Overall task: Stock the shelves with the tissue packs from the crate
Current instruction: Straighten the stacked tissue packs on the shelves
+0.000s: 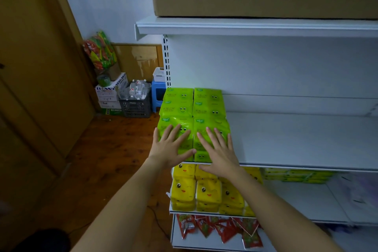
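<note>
Pressing down flat on the bright green plastic-wrapped tissue packs with smiley faces (193, 116), sitting in two neat columns at the left end of the white metal middle shelf (306, 139). Left hand (170, 146) lying spread wide open, palm down, on the front pack of the left column; right hand (218, 149) doing the same on the front pack of the right column. Fingers splayed, nothing gripped in either one, just patting or squaring things up by the look of it.

Looking soft and squishy, these packs: glossy film wrapper already denting a bit under the palms, so probably light and a little slippery. Best bet for moving one, guessing here: pinching across the short sides or cupping both ends, not grabbing the top film, since loose wrapper tends to stretch and slide. Not fragile, so pushing against the neighbours to line them up seems fine.

Sitting just below on the next shelf: yellow tissue packs with chick faces (204, 192), stacked tight. Lots of bare shelf going spare to the right of the green ones. Not seeing the supply crate anywhere near the hands, so can't say how many are left to go.
</note>
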